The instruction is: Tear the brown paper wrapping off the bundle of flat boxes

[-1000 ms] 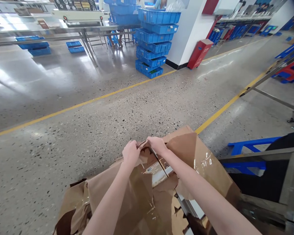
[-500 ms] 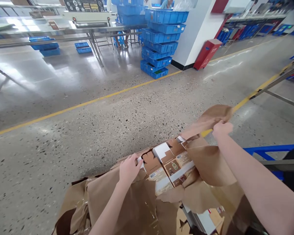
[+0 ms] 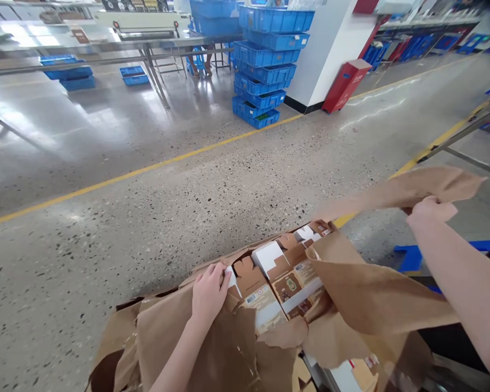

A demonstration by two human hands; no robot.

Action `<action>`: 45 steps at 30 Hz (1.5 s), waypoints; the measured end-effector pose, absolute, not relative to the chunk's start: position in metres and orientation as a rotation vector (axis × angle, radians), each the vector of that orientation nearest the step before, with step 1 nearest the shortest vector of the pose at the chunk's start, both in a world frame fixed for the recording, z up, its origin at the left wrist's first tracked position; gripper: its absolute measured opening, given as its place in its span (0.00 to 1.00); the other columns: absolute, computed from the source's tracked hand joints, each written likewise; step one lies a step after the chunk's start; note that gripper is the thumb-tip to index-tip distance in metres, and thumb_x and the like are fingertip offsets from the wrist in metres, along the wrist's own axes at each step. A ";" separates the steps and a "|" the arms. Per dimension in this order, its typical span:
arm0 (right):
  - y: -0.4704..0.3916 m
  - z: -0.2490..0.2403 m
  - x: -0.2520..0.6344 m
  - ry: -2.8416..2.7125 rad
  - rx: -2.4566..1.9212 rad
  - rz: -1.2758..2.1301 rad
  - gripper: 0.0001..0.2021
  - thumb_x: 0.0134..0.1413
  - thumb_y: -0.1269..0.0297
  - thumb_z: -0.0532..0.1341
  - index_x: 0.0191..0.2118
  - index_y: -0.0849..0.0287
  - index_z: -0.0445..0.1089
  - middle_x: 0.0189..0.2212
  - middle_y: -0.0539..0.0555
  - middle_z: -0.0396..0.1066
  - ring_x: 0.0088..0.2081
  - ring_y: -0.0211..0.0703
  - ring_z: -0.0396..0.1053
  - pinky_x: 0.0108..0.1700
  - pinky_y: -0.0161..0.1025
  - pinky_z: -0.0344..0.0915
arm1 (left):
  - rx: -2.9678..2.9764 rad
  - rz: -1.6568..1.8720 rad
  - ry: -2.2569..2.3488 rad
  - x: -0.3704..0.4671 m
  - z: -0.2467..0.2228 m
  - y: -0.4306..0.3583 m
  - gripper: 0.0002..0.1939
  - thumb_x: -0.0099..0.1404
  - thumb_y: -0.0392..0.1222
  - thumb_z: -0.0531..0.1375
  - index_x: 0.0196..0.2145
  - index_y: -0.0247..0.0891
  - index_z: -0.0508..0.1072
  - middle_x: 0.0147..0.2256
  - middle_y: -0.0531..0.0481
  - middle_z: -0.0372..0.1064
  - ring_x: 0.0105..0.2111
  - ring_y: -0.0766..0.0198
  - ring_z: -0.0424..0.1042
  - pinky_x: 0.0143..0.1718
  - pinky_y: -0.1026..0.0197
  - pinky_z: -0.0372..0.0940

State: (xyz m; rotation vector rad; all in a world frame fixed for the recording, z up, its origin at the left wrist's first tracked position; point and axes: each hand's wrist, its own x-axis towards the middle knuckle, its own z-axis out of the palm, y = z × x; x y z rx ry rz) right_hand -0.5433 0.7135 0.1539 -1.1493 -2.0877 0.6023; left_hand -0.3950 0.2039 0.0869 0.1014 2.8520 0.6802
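Note:
My right hand (image 3: 430, 211) is closed on a torn strip of brown wrapping paper (image 3: 445, 182), held out to the right above the floor. The strip's far-left part is blurred. My left hand (image 3: 209, 291) has its fingers curled over the brown paper wrapping (image 3: 175, 332) at the left end of an opening. Inside that opening lie flat printed cartons (image 3: 289, 283), brown with white parts, packed side by side. A loose paper flap (image 3: 375, 294) hangs over their right side, below my right forearm. More cartons (image 3: 351, 375) show through a tear nearer to me.
Stacked blue crates (image 3: 265, 71) stand by a white pillar (image 3: 322, 54) with a red box (image 3: 347, 84) at its foot. A long metal-legged table (image 3: 106, 51) runs at the back left. A yellow line (image 3: 147, 169) crosses the speckled floor. A blue stool (image 3: 408, 256) is at the right.
My right hand has moved right, drawing the paper strip out longer. More cartons show at the far end of the opening. My left hand has shifted slightly left along the edge.

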 end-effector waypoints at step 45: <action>0.442 0.134 -0.217 -3.947 0.799 0.928 0.20 0.32 0.67 0.68 0.37 0.61 0.67 0.40 0.55 0.67 0.41 0.45 0.66 0.39 0.35 0.62 | 1.052 0.287 2.219 -0.303 0.177 0.228 0.14 0.50 0.42 0.60 0.35 0.38 0.66 0.38 0.49 0.69 0.33 0.50 0.71 0.32 0.50 0.67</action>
